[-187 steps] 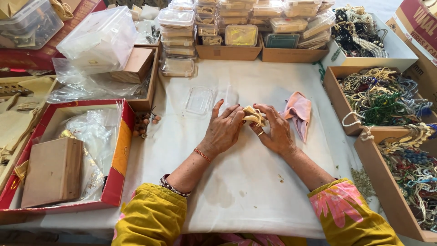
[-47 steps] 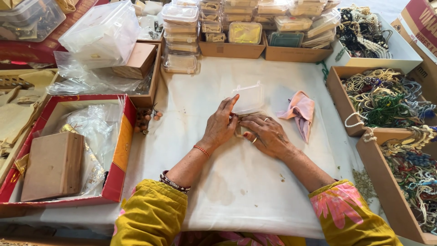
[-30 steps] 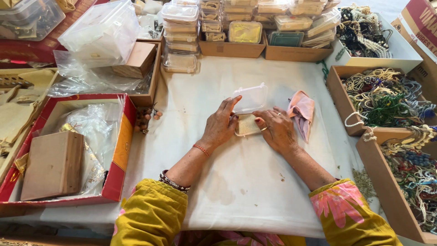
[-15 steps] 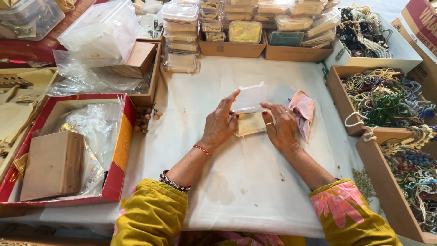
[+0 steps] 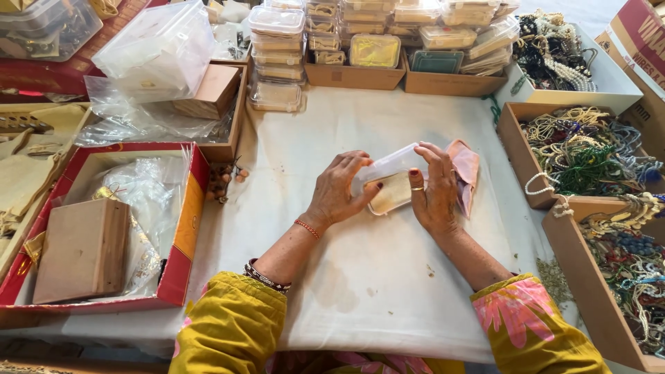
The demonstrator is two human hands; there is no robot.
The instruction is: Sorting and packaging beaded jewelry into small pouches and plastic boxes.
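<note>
A small clear plastic box with a hinged lid point(image 5: 388, 181) sits near the middle of the white cloth-covered table point(image 5: 360, 277), and both hands are on it. The left hand point(image 5: 337, 190) wraps the box's left end, fingers curled over the top of the lid and thumb tucked against the near edge. The right hand point(image 5: 433, 190) covers the box's right end, fingers spread flat along the lid and pressing on it — a ring shows on one finger. The lid lies low over the base; whether it is fully snapped down cannot be told. Through the plastic a pale yellowish content shows, too blurred to identify.

Just right of the box, partly under the right hand's fingertips, lies a crumpled pink cloth point(image 5: 465, 166). Left of the box, at the table's edge, stands a red-sided cardboard tray point(image 5: 183, 228) holding a flat brown box point(image 5: 82, 253) and crinkled clear plastic. Beyond the box, at the far side of the table, stacks of small clear lidded containers point(image 5: 277, 48) stand in rows. Right of the box, well apart, open brown cardboard trays point(image 5: 512, 145) hold tangled strings of beads — green, cream and blue among them.
</note>
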